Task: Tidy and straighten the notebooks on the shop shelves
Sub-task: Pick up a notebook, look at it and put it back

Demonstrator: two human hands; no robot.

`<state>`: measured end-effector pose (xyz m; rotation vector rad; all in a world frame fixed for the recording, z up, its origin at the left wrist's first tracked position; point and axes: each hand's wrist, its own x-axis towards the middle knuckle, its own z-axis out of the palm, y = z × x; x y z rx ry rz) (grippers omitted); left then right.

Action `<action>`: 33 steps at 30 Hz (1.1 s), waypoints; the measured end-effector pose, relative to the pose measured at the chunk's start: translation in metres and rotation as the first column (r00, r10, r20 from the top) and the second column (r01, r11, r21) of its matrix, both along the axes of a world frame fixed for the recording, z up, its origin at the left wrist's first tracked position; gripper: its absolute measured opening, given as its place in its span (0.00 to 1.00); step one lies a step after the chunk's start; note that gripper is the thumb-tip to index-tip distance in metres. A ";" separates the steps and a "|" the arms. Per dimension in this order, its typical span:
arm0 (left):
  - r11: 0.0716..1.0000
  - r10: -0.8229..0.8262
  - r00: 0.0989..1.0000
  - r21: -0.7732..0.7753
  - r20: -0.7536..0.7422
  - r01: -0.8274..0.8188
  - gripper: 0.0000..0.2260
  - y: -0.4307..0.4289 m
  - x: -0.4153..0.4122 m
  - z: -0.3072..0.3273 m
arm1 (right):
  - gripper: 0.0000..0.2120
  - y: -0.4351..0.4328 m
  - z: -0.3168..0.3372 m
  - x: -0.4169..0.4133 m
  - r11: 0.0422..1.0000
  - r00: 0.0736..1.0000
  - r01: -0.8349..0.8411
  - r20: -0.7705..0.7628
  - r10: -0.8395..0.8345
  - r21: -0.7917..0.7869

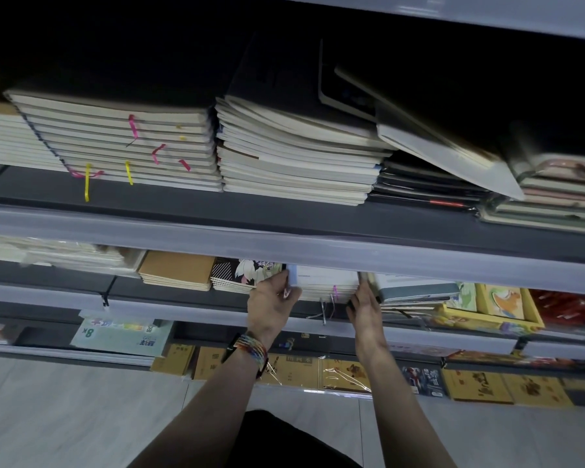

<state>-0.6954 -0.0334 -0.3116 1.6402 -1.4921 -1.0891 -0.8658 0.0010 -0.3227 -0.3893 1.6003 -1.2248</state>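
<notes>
A stack of white notebooks (325, 283) sits on the middle shelf (169, 293) between both hands. The left hand (272, 304) curls round its left edge; the right hand (365, 305) presses flat against its right side. Likely heavy, soft-covered, prone to sliding; best squeezed by both sides.

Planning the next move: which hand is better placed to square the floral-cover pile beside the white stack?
Left: the left hand grips the white stack right beside the floral pile; the right hand is on the stack's far side.
</notes>
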 end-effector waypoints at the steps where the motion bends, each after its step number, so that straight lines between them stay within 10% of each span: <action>1: 1.000 0.005 1.000 -0.010 0.004 -0.005 0.16 0.000 0.001 -0.003 | 0.37 0.000 0.000 -0.001 1.000 1.000 0.003 0.006 -0.003 -0.002; 33: 0.994 0.105 0.987 -0.020 0.122 -0.104 0.14 -0.009 0.002 -0.010 | 0.38 0.007 0.008 0.003 0.996 0.994 -0.053 -0.101 0.045 -0.077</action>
